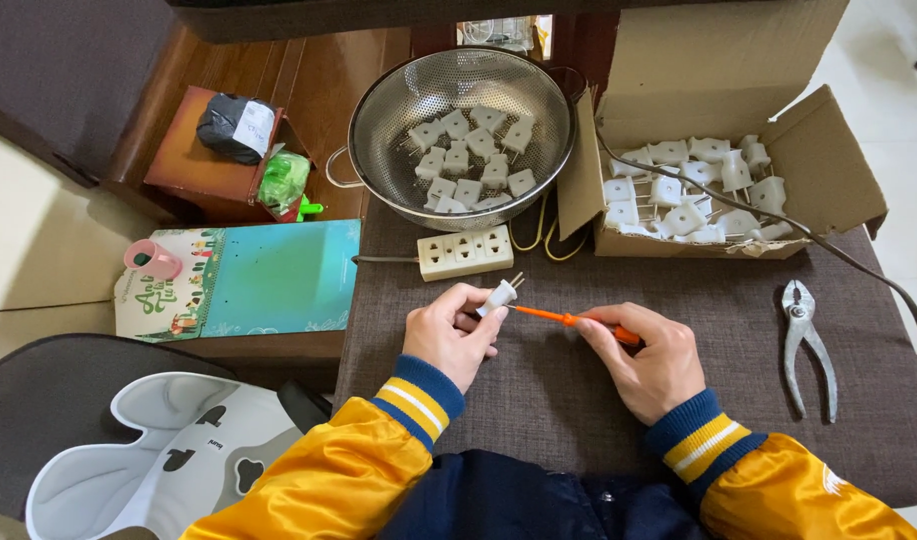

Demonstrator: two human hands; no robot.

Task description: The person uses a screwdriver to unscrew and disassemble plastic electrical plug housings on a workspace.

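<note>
My left hand [449,335] grips a small white plug [501,294] with two metal prongs pointing up and to the right. In my right hand [647,357] is a thin orange screwdriver [569,320], its tip touching the side of the plug. Both hands hover over a dark brown cloth-covered table [679,300]. A metal colander [461,135] behind them holds several white plugs. To its right an open cardboard box [719,140] contains several more of the same plugs.
A cream power strip [465,251] lies just beyond my hands, its cable running left. Metal pliers [807,340] rest at the right. A dark cable [879,280] curves past the box. A teal booklet [244,280] and a pink tape roll [151,260] lie at the left.
</note>
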